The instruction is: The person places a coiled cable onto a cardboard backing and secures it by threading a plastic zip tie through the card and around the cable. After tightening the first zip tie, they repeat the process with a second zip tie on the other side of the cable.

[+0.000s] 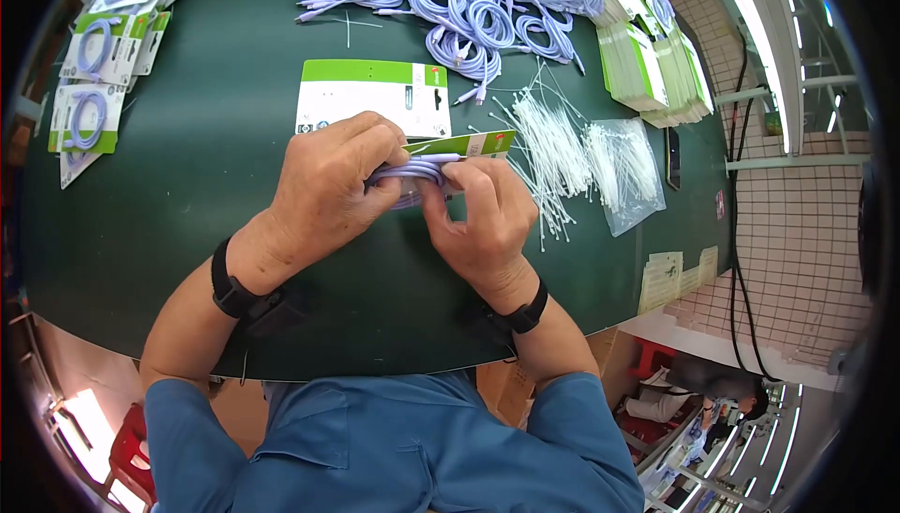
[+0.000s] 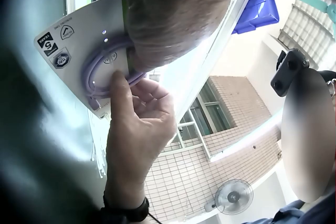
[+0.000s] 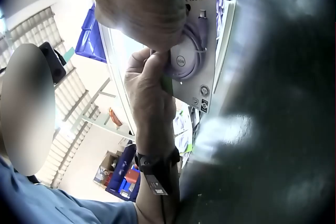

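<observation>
A lilac charging cable (image 1: 419, 170), wound in a coil, lies against a white and green packaging card (image 1: 492, 143) held tilted above the table. My left hand (image 1: 328, 176) grips the coil and card at their left side. From the right, my right hand (image 1: 487, 218) pinches the same coil, thumb toward me. In the left wrist view the cable loop (image 2: 88, 71) lies on the card's printed face. A white tie crosses the coil (image 3: 199, 45) in the right wrist view, with one connector standing up. Fingers hide part of the coil.
Just beyond the hands a flat card (image 1: 352, 96) lies on the dark green table (image 1: 206, 138). White cable ties (image 1: 548, 143) and a bag of ties (image 1: 628, 176) are at right. Coiled cables (image 1: 469, 16) pile behind. Carded cables (image 1: 89, 119) lie left; stacked cards (image 1: 637, 73) stand right.
</observation>
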